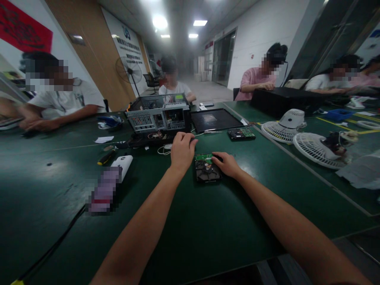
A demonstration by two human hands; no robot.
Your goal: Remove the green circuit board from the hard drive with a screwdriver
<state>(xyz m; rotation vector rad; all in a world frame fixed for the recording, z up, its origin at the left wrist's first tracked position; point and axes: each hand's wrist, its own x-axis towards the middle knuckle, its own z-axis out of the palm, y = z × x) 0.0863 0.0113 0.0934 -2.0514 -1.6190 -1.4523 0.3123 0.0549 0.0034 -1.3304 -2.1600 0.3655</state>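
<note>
Hard drive (204, 172): on the green surface (192, 225), near an opened computer case (144, 122)
Right hand (228, 164): fingers partly open, touching the drive's right side
Left hand (181, 150): fingers curled nearby, any hold impossible to tell

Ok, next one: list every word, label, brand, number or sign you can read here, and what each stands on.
None reads clearly.
Wall sign: a blue logo above lines of characters, too blurred to quote.
Red banner: dark characters, unreadable.
Hard drive by the right hand: no readable text.
White item at left: dark mark, too small.
</note>
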